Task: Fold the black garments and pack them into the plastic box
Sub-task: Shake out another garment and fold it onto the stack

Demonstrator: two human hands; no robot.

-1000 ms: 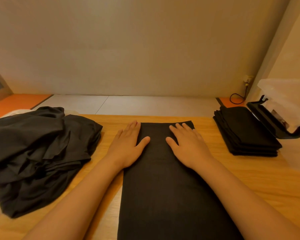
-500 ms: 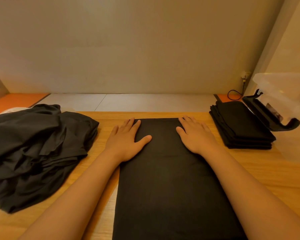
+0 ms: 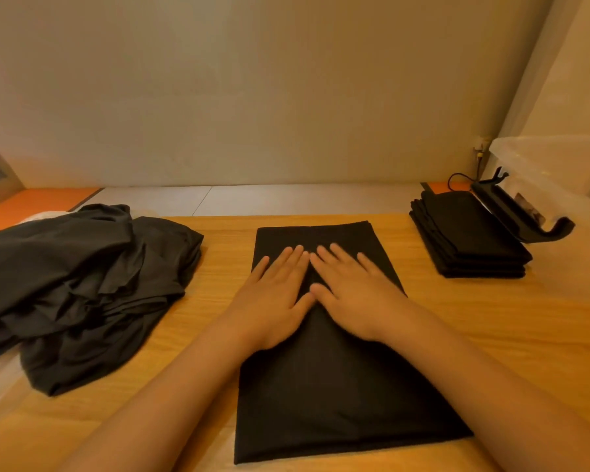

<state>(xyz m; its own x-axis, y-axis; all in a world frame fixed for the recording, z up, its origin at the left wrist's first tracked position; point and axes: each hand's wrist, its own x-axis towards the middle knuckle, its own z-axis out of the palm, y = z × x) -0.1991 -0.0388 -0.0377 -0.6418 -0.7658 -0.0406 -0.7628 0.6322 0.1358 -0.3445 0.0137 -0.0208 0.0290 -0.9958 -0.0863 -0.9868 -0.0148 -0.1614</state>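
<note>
1. The black garment (image 3: 321, 386) I'm folding lies flat in the middle of the table (image 3: 491, 318) as a long rectangle.
2. My left hand (image 3: 273, 301) and right hand (image 3: 355, 294) press on it side by side, fingers straight and gripping nothing.
3. The folded stack (image 3: 467, 233) sits to the right, near the plastic box (image 3: 552, 172). The unfolded pile (image 3: 82, 284) is on the left.

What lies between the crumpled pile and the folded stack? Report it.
Head view: the half-folded garment, with left hand and right hand flat on it.
</note>
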